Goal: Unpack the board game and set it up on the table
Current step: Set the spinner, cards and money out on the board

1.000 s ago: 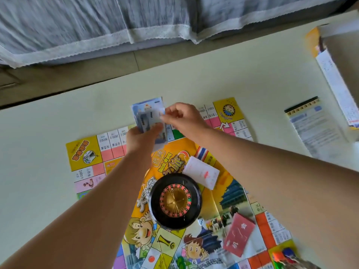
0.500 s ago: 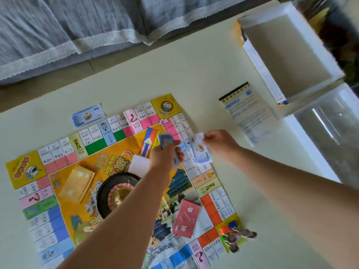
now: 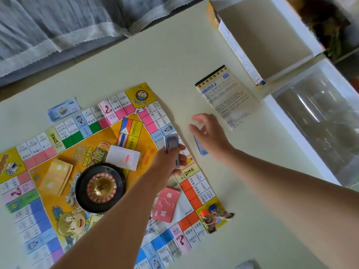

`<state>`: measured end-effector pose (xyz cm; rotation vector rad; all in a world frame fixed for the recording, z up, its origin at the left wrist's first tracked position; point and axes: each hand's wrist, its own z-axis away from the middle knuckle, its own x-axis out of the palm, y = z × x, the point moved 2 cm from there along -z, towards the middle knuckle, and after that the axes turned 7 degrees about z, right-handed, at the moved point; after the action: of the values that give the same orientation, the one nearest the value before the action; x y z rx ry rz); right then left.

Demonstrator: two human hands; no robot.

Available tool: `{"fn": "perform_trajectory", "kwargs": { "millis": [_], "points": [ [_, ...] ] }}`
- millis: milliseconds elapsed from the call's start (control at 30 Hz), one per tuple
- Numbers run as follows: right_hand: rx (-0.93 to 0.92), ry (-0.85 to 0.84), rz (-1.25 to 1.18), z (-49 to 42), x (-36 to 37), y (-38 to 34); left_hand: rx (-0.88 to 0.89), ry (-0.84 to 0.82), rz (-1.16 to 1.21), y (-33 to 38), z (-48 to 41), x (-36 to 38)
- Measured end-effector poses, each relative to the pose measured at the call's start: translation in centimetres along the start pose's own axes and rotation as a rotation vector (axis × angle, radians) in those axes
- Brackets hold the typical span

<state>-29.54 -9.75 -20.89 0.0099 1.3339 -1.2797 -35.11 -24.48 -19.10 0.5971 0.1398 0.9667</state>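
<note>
Lays out paper money beside the board [image 3: 124,113].
Head view: grips a thin stack of notes [image 3: 171,141] in the curled left hand [image 3: 167,162]. Spreads the right hand [image 3: 210,133] over one blue note [image 3: 201,150] under the palm, hold too blurred to tell. Judged light, limp, slippery; best pinched at a short edge.

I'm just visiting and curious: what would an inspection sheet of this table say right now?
Surface: pale table, with the game board spread flat on it.
Job's things: roulette wheel, white deck, red deck and yellow deck on the board; tokens at its near right corner; lone note beyond its far edge.
Clutter: rules leaflet, open box and clear tray to the right.
Hands: left hand grips a stack of notes; right hand is over a blue note beside the board, grip blurred.
Cables: nothing seen.
Surroundings: grey lace-edged cloth beyond the table.
</note>
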Motion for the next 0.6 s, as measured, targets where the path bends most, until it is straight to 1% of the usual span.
{"fn": "perform_trajectory", "kwargs": {
  "millis": [100, 133, 167, 233, 267, 367, 400, 433, 533, 600],
  "points": [
    [-0.094, -0.258, -0.139, 2.4, 1.0, -3.3, -0.010, -0.022, -0.109, -1.0, 1.0, -0.3],
    [-0.113, -0.336, -0.139, 3.3, 1.6, -3.9, -0.025, -0.029, -0.131, -1.4, 1.3, -0.6],
    [-0.130, -0.379, -0.120, 4.2, 2.2, -4.4, -0.041, -0.036, -0.151, -1.7, 1.6, -0.8],
    [-0.146, -0.371, -0.104, 5.6, 3.5, -5.2, -0.054, -0.040, -0.161, -2.5, 2.6, -1.7],
    [-0.139, -0.338, -0.116, 6.2, 3.9, -5.3, -0.048, -0.035, -0.149, -2.8, 3.0, -2.2],
    [-0.142, -0.260, -0.159, 8.6, 5.5, -6.3, -0.014, 0.059, -0.100, -3.8, 5.0, -4.5],
    [-0.157, -0.263, -0.156, 9.6, 6.1, -6.8, -0.005, 0.099, -0.101, -4.3, 5.8, -5.5],
    [-0.171, -0.285, -0.153, 10.5, 6.5, -7.3, 0.001, 0.129, -0.114, -4.7, 6.4, -6.2],
    [-0.162, -0.453, -0.170, 13.7, 8.8, -8.5, 0.007, 0.205, -0.155, -6.7, 8.5, -9.2],
    [-0.192, -0.481, -0.157, 15.6, 10.5, -8.8, -0.005, 0.219, -0.177, -8.2, 9.7, -11.3]
  ]
}}
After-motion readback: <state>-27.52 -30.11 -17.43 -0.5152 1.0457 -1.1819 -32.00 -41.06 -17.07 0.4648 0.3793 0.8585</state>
